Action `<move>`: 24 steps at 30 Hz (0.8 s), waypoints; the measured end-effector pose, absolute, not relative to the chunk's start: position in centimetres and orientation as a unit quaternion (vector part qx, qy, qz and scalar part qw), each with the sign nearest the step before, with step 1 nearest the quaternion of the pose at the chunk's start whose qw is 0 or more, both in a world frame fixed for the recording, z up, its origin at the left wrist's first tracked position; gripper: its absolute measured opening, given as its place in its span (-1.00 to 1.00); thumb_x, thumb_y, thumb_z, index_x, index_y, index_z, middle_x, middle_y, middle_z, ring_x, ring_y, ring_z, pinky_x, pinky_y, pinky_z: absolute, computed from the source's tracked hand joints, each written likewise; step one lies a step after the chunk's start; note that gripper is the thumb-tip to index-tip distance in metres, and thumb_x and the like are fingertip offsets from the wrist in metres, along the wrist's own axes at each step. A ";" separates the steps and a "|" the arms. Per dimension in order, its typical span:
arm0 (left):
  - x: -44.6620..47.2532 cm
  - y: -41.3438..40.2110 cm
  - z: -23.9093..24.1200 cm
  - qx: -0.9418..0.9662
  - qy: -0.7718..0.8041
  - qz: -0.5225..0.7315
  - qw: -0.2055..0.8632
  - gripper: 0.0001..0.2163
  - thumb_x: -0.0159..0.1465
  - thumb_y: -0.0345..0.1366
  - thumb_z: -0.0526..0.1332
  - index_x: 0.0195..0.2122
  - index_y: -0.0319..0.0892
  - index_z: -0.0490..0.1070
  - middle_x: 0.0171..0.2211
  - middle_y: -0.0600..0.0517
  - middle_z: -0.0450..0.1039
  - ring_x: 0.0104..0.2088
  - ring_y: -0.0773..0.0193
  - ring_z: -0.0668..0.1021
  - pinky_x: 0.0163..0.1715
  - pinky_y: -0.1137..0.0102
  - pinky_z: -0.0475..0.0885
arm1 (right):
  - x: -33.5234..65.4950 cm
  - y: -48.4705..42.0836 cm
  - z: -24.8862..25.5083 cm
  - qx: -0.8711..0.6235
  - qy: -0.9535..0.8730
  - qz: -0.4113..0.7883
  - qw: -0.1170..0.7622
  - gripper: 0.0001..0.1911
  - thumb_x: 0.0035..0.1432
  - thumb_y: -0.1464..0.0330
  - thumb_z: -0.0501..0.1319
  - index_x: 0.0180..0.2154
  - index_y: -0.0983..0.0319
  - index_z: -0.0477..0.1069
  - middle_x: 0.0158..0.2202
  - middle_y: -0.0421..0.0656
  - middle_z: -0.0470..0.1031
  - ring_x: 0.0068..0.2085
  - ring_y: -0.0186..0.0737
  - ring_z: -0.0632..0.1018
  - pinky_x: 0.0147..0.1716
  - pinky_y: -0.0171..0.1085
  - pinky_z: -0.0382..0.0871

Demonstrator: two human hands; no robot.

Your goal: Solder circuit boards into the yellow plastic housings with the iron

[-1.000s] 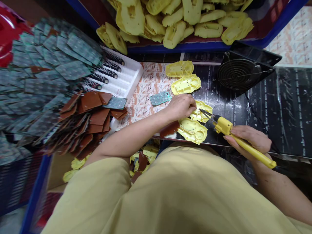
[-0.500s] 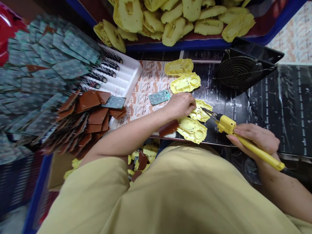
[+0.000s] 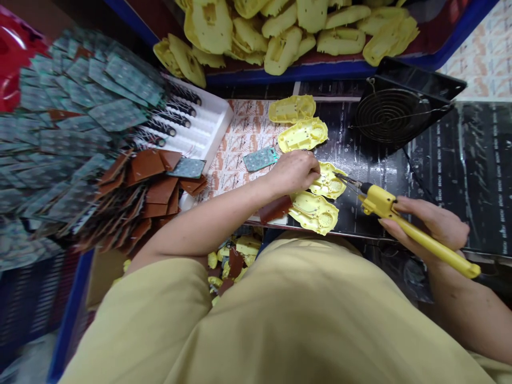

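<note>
My right hand (image 3: 434,226) is wrapped round the handle of a yellow soldering gun (image 3: 380,202), whose thin metal tip points left. That tip is over the right end of a yellow plastic shell half (image 3: 330,184); whether it touches cannot be made out. At the same shell's left end, my left hand (image 3: 298,172) has its fingers pinched together, and what is between them is hidden. Just below lies a second shell half (image 3: 316,213) with a round speaker grille pattern. Beyond my left hand lie two more shell halves, a nearer one (image 3: 303,135) and a farther one (image 3: 292,109).
A green circuit board (image 3: 261,159) and a brown board (image 3: 276,209) flank my left forearm. Boards are heaped (image 3: 80,133) at left beside a white foam tray (image 3: 212,122). A black fan (image 3: 388,114) stands back right, before a blue crate (image 3: 336,70) of yellow shells.
My right hand and the soldering gun have shifted slightly right, and the tip is drawn back towards the shell's right edge. My left hand stays pinched at the shell.
</note>
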State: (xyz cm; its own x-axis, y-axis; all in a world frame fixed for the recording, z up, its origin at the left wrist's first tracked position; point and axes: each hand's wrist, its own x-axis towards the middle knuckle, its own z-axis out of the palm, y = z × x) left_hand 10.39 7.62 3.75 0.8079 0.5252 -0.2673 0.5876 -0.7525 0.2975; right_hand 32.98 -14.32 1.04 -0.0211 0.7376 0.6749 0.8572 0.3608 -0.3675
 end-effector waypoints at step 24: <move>10.6 7.3 5.3 0.917 0.312 -0.129 0.212 -0.84 0.35 -0.37 0.30 -0.19 -0.17 0.72 -0.14 -0.06 0.73 0.01 0.00 0.64 0.21 0.07 0.33 | 31.2 -13.9 0.4 -0.484 -0.758 -0.058 0.433 -0.67 0.14 0.53 0.57 -0.17 0.13 0.54 -0.34 -0.27 0.72 -0.41 -0.22 0.73 -0.46 -0.36 0.65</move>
State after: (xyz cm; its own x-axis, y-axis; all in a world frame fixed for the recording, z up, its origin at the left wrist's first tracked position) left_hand 10.64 7.26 5.27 0.7723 0.5168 -0.3694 0.6265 -0.7158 0.3085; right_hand 31.20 -13.94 0.45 -0.1563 0.6840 0.7125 0.7838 0.5248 -0.3319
